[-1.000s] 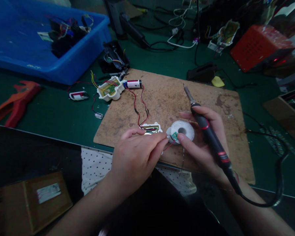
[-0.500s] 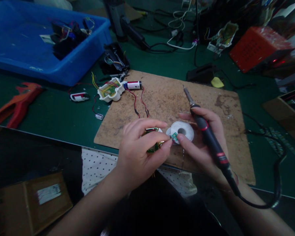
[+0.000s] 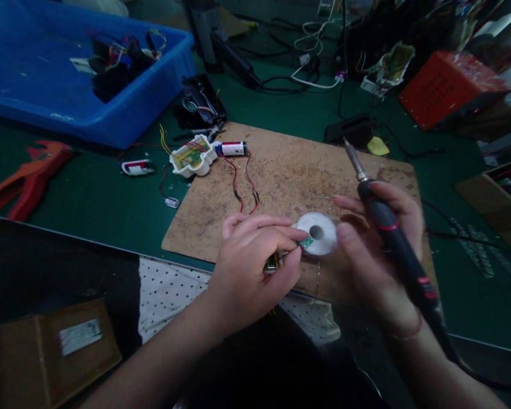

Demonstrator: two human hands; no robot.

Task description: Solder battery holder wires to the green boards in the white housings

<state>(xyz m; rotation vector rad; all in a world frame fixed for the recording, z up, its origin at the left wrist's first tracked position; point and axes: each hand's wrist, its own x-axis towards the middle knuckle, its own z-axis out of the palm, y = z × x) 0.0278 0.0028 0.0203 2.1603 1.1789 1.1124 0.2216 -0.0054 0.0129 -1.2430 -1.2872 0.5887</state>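
My left hand (image 3: 259, 255) is closed, its fingertips on a small green circuit board (image 3: 307, 241) at the edge of a white solder spool (image 3: 323, 221). Under the palm a larger circuit board (image 3: 271, 262) shows in part; my fingers hide the rest. A strand of solder wire (image 3: 318, 275) hangs below the spool. My right hand (image 3: 383, 244) holds a black soldering iron (image 3: 383, 216) against the palm, its metal tip pointing up and away from me. The thumb and one finger of that hand are apart from the spool.
A brown board (image 3: 289, 165) lies on the green table (image 3: 123, 218). Left are a blue bin (image 3: 128, 108), red-orange pliers (image 3: 38, 176) and a white housing with wires (image 3: 193, 156) beside a battery (image 3: 234, 149). A black stand (image 3: 349, 129) and an orange box (image 3: 447, 88) stand at the right.
My right hand has moved right, away from the small board and spool, carrying the soldering iron. My left fingers have shifted slightly and now press at the small board.
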